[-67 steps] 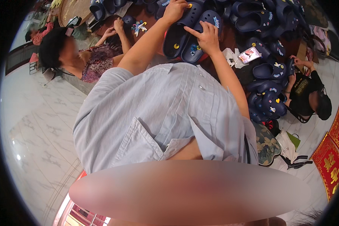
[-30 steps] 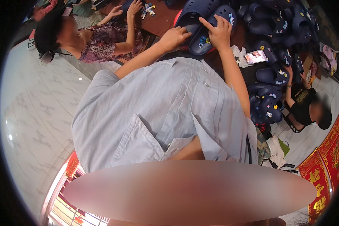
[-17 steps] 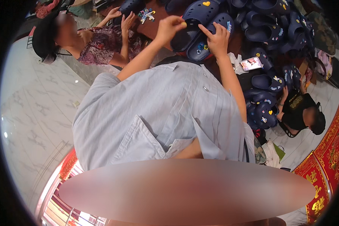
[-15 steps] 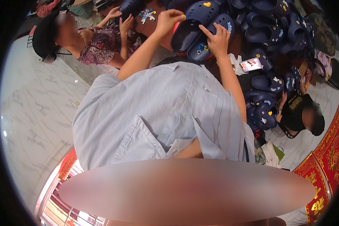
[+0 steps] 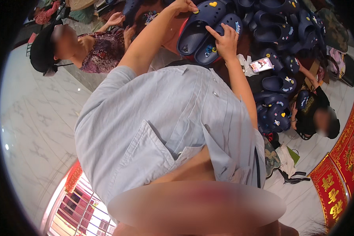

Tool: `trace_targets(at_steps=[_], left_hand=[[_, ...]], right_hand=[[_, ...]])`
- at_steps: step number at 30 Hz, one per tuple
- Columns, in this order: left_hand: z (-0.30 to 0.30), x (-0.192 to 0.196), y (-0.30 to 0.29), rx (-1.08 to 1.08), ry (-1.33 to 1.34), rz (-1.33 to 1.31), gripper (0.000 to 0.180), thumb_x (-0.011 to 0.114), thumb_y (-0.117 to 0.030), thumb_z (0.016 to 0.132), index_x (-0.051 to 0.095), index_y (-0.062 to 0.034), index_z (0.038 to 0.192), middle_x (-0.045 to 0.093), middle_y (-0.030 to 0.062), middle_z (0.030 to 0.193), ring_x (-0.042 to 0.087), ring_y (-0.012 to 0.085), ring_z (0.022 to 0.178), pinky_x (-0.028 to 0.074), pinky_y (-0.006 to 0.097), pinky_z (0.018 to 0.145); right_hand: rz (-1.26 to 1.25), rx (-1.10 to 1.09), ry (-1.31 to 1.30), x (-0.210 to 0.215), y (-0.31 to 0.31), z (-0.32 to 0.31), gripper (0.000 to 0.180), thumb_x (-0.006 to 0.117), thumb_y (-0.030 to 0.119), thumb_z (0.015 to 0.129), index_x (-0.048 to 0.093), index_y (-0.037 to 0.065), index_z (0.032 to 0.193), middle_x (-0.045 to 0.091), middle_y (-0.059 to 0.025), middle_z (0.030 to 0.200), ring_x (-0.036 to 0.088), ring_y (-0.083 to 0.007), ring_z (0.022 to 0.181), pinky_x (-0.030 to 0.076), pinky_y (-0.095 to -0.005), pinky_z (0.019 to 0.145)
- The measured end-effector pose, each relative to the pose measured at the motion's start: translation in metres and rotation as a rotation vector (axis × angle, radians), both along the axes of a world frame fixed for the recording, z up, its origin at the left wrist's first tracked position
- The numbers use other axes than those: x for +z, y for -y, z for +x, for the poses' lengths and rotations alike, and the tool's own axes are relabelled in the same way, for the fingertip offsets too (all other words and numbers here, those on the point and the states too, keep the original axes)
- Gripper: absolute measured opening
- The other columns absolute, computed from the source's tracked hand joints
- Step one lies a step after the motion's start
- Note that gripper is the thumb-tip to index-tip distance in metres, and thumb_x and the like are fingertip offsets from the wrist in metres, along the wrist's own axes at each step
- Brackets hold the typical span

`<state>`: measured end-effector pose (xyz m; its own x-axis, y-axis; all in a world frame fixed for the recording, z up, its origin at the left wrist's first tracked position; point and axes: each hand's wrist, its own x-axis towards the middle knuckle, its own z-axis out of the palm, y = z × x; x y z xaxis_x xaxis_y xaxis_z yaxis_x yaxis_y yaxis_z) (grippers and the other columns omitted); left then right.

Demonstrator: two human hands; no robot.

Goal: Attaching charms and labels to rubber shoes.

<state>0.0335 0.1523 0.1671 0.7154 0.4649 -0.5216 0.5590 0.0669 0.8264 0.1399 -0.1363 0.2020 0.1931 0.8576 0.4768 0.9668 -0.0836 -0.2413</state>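
Note:
In front of me lies a pair of navy foam clogs, a left clog (image 5: 191, 38) and a right clog (image 5: 205, 54), heels toward me. A yellow heart charm (image 5: 212, 4) sits on the left clog's upper; blue and green charms (image 5: 211, 50) show at the right one. My left hand (image 5: 181, 5) is closed in a pinch on a small yellow shoe charm (image 5: 196, 11) at the left clog's outer side. Over the right clog rests my right hand (image 5: 226, 42), its fingers spread and touching the upper, one fingertip reaching toward the left clog's opening.
Many more navy clogs (image 5: 273, 31) pile up to the right. A lit phone (image 5: 261, 65) lies beside white paper (image 5: 246, 66). One person in a patterned top (image 5: 104, 51) sits at the left; another in black (image 5: 308, 112) reaches into the clogs at the right.
My left hand has moved forward and brought the yellow charm down against the left clog's side. My right hand stays nearly in place. The person at the right now stretches an arm to the clogs.

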Motion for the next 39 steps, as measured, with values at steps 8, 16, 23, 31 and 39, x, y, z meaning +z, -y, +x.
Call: trace_targets(at_steps=[8,16,23,31,39], left_hand=[[0.013,-0.022,-0.04,-0.162,-0.14,-0.145,0.007,0.077,-0.018,0.081,0.075,-0.0114,0.081,0.065,-0.0004,0.068,0.05,0.012,0.056,0.037,0.026,0.051],[0.045,0.028,-0.024,-0.392,-0.573,-0.016,0.01,0.078,-0.024,0.081,0.076,-0.0155,0.085,0.066,-0.0003,0.08,0.057,0.0151,0.076,0.045,0.035,0.067],[0.035,0.037,-0.024,-0.411,-0.509,-0.002,0.012,0.079,-0.024,0.081,0.074,-0.0153,0.087,0.065,-0.0005,0.08,0.057,0.015,0.076,0.045,0.035,0.067],[0.031,0.028,-0.032,-0.506,-0.426,0.023,0.015,0.08,-0.025,0.081,0.073,-0.0149,0.089,0.064,-0.0008,0.079,0.056,0.0148,0.075,0.045,0.034,0.066],[0.001,-0.003,-0.042,-0.382,-0.29,-0.063,0.023,0.082,-0.026,0.08,0.068,-0.0143,0.093,0.061,-0.0014,0.077,0.054,0.0139,0.072,0.043,0.031,0.062]], right_hand=[[-0.007,0.011,0.002,0.005,-0.004,-0.002,0.072,0.06,0.002,0.078,0.054,0.049,0.132,0.054,-0.0114,0.124,0.05,-0.0296,0.115,0.037,-0.045,0.097],[-0.033,-0.012,-0.005,0.0,0.001,0.002,0.073,0.06,0.002,0.078,0.054,0.05,0.132,0.054,-0.0113,0.125,0.049,-0.0296,0.116,0.036,-0.0451,0.098],[-0.039,0.021,-0.022,0.007,0.0,-0.003,0.072,0.061,0.003,0.078,0.053,0.051,0.132,0.054,-0.0107,0.125,0.049,-0.0294,0.116,0.035,-0.0446,0.098],[-0.014,0.016,-0.023,0.006,0.001,-0.006,0.068,0.059,0.005,0.079,0.056,0.051,0.13,0.055,-0.0112,0.123,0.05,-0.0295,0.115,0.035,-0.0449,0.098],[0.016,0.029,0.0,0.01,-0.003,-0.009,0.064,0.059,0.007,0.08,0.058,0.049,0.128,0.056,-0.0112,0.122,0.05,-0.0295,0.115,0.035,-0.045,0.098]])
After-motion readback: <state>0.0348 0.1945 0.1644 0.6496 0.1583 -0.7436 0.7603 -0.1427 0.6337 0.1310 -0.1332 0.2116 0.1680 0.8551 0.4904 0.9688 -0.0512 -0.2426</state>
